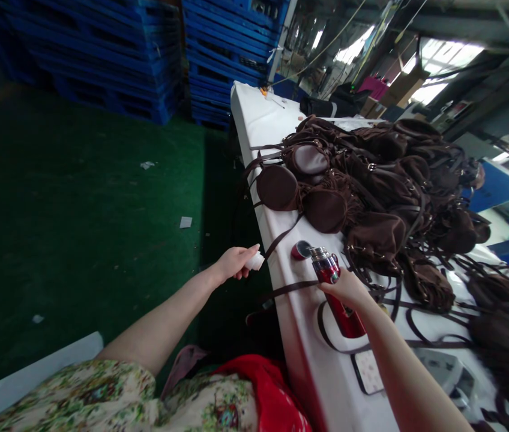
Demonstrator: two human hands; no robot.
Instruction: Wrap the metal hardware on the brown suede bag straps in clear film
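Observation:
My right hand (347, 289) is wrapped round a red thermos flask (349, 321) above the table's near side. Its bare steel neck points away from me, and the flask is tilted. Close to the neck, a red cup lid (300, 250) lies on the white table. My left hand (235, 263) is off the table's left edge, over the floor, pinching a small white plastic stopper (255, 261). The two hands are apart. A dark strap (293, 289) runs across the table edge beside the flask.
Dark brown fringed bags (371, 174) are heaped along the white table (254, 117). A phone (369, 372) lies by my right forearm. Blue pallets (231, 54) are stacked beyond the green floor (101, 210), where paper scraps lie.

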